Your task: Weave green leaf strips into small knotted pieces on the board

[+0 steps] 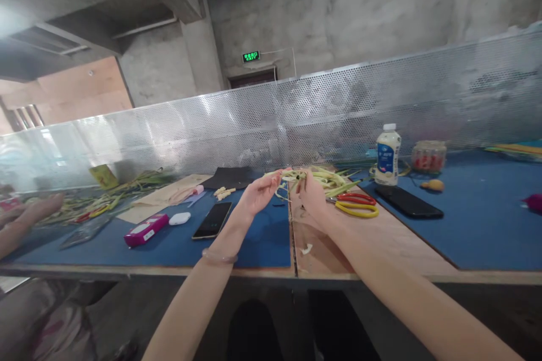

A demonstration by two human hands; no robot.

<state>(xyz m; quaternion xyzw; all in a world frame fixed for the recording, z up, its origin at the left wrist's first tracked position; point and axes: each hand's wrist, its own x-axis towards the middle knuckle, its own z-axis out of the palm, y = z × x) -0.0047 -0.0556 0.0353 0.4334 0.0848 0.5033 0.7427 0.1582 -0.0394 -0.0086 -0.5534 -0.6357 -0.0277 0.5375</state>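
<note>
Grey concrete wall (359, 17) out past my hands, blue-topped wooden table (265, 245) below them. My left hand (259, 193) and right hand (312, 190) both pinch thin pale-green plant strips (291, 178) between them; strip ends are kinda hidden and blurry.

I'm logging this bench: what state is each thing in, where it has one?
Left hand, pinching pale strips
Right hand, gripping pale strips
Bottle, upright, capped
Scissors, lying down, blades partly hidden
Left phone, screen dark
Right phone, lying flat
White case, shut
Jar, lid unclear
Exit sign, lit

Pale strips (332, 180) partly hidden, seemingly by right hand (312, 193).
</note>
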